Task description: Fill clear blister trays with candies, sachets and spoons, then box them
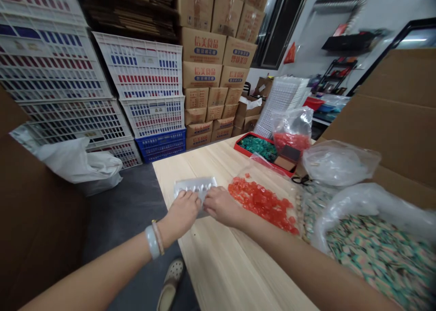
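Left hand (182, 213) and right hand (221, 206) grip a clear plastic tray (195, 186). Loose red pieces (262, 204) lie beside on the wooden surface (218, 265)

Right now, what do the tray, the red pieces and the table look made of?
The tray looks like thin moulded plastic, silvery and shiny, with pressed hollows; possibly foil. The red pieces look like glossy plastic or glass: light passes through them, but I can't tell which. The table looks like pale matt wood, with visible grain, possibly laminate.
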A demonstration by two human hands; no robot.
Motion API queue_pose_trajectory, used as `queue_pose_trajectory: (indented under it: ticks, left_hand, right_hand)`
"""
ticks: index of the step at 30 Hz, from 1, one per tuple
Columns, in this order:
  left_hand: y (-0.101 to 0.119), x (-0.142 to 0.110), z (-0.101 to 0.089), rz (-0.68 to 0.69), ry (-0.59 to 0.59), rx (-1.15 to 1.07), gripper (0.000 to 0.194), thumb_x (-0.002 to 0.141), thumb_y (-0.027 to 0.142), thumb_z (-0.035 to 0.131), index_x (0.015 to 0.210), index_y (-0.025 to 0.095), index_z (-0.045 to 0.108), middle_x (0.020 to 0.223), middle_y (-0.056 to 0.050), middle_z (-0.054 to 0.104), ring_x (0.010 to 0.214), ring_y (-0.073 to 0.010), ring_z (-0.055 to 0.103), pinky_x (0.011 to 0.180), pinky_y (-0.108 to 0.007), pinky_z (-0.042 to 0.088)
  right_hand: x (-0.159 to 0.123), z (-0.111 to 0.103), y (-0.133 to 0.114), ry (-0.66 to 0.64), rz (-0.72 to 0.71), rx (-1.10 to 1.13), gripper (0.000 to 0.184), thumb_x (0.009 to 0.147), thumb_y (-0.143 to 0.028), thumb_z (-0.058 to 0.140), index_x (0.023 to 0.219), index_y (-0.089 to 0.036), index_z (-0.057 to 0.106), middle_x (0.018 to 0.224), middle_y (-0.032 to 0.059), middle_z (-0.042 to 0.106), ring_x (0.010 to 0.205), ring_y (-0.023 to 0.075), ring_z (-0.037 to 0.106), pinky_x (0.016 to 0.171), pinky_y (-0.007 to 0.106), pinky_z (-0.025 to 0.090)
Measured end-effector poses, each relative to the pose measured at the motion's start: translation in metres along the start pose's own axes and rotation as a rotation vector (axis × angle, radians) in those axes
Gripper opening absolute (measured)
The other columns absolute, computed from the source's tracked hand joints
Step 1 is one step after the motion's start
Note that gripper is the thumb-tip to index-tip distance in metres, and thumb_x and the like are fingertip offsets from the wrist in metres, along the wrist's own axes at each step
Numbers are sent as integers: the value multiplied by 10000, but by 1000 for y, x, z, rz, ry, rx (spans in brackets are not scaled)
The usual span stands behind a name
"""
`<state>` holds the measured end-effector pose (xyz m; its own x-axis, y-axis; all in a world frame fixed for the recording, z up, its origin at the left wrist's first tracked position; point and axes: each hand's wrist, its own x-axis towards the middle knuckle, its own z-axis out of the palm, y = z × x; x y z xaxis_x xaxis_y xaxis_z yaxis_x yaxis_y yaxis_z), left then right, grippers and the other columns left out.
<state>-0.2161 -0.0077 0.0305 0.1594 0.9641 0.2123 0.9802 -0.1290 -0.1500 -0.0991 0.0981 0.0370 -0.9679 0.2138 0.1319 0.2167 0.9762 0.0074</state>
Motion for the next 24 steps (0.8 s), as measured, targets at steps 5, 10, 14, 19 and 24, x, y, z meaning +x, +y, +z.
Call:
queue_pose_trajectory:
  ticks: [5, 10, 14, 19, 24]
  left_hand:
    - [9, -15, -46, -18, 58, -87, 203, 830, 146, 353, 872, 141, 551, 862, -78, 554, 858, -214, 496, 788, -381, 353]
    - [-38, -20, -26, -8, 38, -422, 575, 713, 533, 496, 1200, 245, 394, 1295, -80, 342, 1210, -261, 251, 965, -413, 229]
    - [-63, 4, 14, -58, -159, -465, 791, 568, 626, 570, 1247, 285, 347, 1372, -86, 235, 1250, -314, 161, 989, -466, 153]
    - [-69, 17, 22, -36, -200, -498, 753, 593, 609, 566, 1247, 314, 340, 1364, -79, 262, 1234, -271, 223, 988, -420, 183]
    - [-71, 12, 24, -3, -157, -485, 710, 629, 574, 562, 1250, 328, 322, 1365, -63, 255, 1230, -274, 217, 980, -424, 189]
  right_hand:
    - [-48, -28, -28, 66, -19, -152, 156, 797, -110, 406, 821, -138, 558, 790, 65, 548, 749, 178, 443, 695, 315, 319]
    - [-168, -20, -48, -193, 52, -183, 76, 712, -109, 520, 733, -162, 570, 735, 59, 575, 700, 178, 481, 684, 313, 347]
    - [-152, -16, -36, -275, 159, -70, 54, 723, -209, 565, 744, -161, 577, 729, 49, 585, 685, 179, 511, 627, 295, 376]
    - [-24, -18, -2, -66, 74, 186, 177, 759, -280, 553, 886, -162, 589, 892, 61, 578, 861, 177, 496, 741, 287, 376]
    - [12, 10, 24, -87, -20, 357, 62, 722, -208, 594, 751, -159, 617, 784, 26, 581, 814, 155, 500, 740, 269, 373]
